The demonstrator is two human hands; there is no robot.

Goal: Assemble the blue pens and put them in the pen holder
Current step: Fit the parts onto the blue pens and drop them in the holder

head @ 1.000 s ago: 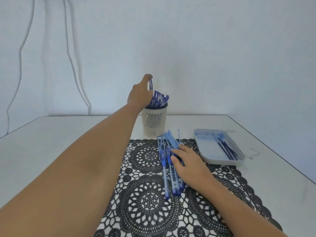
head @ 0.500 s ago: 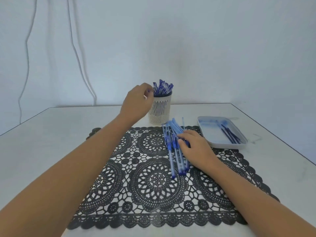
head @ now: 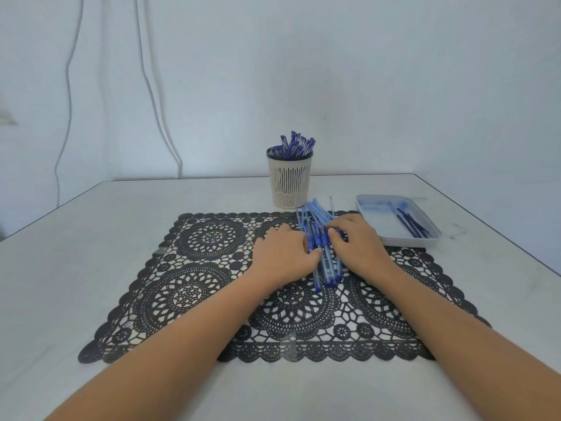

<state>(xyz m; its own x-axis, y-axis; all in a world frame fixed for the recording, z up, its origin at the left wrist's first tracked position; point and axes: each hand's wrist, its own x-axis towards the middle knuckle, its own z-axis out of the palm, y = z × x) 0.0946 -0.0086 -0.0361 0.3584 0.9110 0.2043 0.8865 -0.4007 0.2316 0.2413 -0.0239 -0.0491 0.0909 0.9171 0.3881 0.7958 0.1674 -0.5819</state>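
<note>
On the far right part of the black lace placemat [head: 206, 268] lay a pile of blue pens [head: 326, 268]. The left hand [head: 283, 258] and right hand [head: 358, 247] met on it, fingers bent onto the pens. Whether either gripped one could not be told. Just beyond the placemat's far edge stood the pen holder [head: 290, 185], holding capped pens.

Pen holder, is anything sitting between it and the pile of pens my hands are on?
Nothing visible does. The pile of pens lies on the mat with the left hand and right hand on it; the pen holder stands just past its far end. The tray sits off to the right of that path.
</note>
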